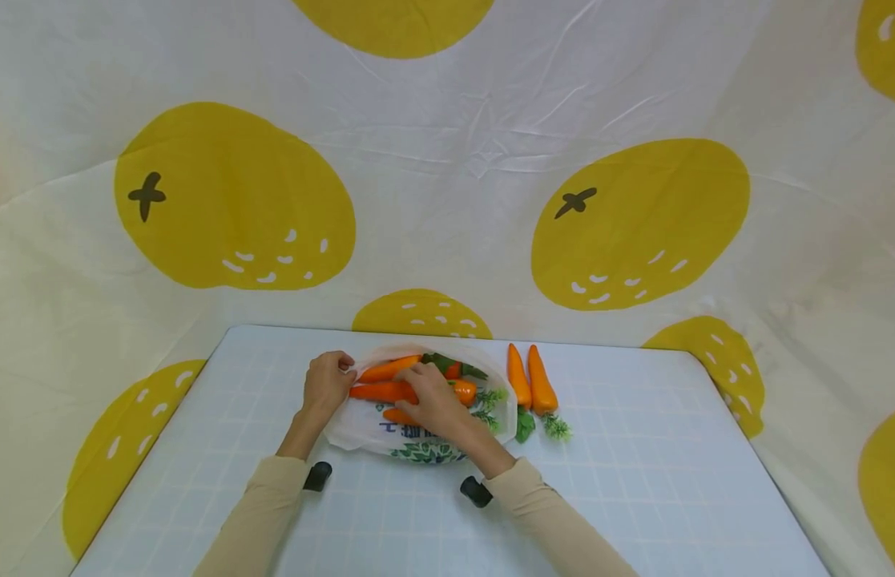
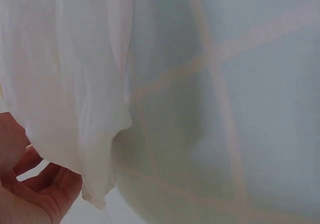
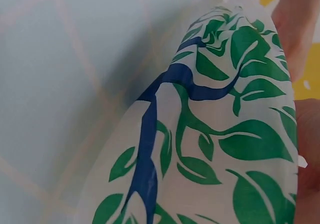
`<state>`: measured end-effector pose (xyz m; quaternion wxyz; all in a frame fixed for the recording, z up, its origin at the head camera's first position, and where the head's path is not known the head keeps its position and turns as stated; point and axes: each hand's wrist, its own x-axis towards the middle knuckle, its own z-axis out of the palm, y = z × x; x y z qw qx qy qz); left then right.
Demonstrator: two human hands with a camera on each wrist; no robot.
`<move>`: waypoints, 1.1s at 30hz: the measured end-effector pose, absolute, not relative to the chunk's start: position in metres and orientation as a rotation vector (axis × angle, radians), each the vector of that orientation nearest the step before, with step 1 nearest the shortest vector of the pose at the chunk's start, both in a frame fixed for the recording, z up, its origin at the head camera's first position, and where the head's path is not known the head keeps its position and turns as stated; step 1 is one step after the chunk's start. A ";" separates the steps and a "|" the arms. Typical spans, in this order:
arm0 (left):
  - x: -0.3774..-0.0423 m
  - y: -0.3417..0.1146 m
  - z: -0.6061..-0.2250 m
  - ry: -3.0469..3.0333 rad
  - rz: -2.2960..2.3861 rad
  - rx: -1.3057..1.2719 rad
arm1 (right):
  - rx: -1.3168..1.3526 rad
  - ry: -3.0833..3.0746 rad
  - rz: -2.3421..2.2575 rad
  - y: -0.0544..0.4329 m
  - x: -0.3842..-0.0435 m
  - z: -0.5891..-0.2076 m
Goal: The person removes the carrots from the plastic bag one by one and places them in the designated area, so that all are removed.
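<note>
A white plastic bag (image 1: 368,433) printed with green leaves and blue characters lies on the table with its mouth spread. My left hand (image 1: 328,389) pinches its left edge; in the left wrist view the fingers (image 2: 65,189) curl at the hanging plastic. Several orange carrots lie in the bag's mouth, among them an upper carrot (image 1: 389,369) and a middle carrot (image 1: 378,391). My right hand (image 1: 440,405) reaches over them, thumb and fingers on either side of the middle carrot. Behind it are dark green and red pieces (image 1: 454,369), partly hidden. Leaf print (image 3: 255,139) fills the right wrist view.
Two more carrots, a left one (image 1: 518,377) and a right one (image 1: 541,381), lie side by side with green tops, just right of the bag. A pale checked cloth covers the table (image 1: 634,473). A white curtain (image 1: 447,200) with yellow fruit shapes hangs behind it.
</note>
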<state>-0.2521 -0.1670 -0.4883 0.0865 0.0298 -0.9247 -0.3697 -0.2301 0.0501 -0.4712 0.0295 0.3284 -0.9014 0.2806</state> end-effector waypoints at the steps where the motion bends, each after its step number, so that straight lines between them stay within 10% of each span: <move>1: -0.252 -0.167 -0.489 -2.755 -1.103 0.087 | 1.005 -2.784 0.848 0.050 -0.229 -0.471; 33: -0.254 -0.170 -0.493 -2.718 -1.134 0.065 | 0.972 -2.546 -0.100 0.038 -0.230 -0.488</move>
